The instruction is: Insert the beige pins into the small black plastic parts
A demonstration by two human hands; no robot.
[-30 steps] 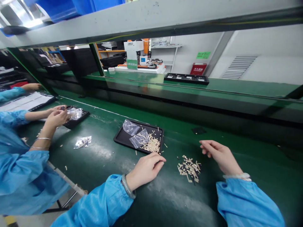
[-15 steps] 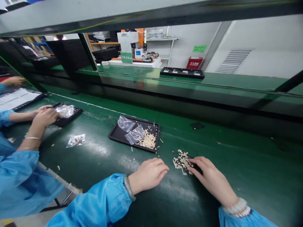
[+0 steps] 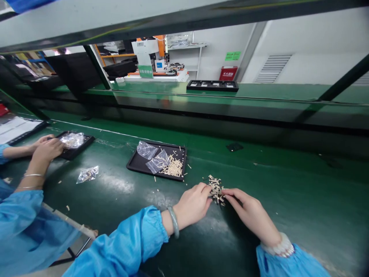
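A loose pile of small beige and black pieces (image 3: pixel 216 189) lies on the green bench between my hands. My left hand (image 3: pixel 194 204) is at the pile's left edge, thumb and fingers bent towards each other; whatever is between the fingertips is too small to make out. At the right edge, my right hand (image 3: pixel 248 209) has its thumb and index finger pinched together at the pieces, and I cannot make out what they hold. Up and to the left, a black tray (image 3: pixel 138 166) carries two clear plastic bags (image 3: pixel 158 161) and a heap of beige strips (image 3: pixel 173 166).
On the left, a co-worker's hands (image 3: pixel 47 150) are at another black tray (image 3: pixel 77 151) with a plastic bag. A small bag of pieces (image 3: pixel 88 174) lies nearer. A flat black piece (image 3: pixel 234 147) rests behind the pile. A raised shelf (image 3: pixel 268 92) runs along the back.
My left hand has moved right to the pile's edge. My right hand's thumb and index finger have come together. The view has shifted slightly, and the pile looks more compact.
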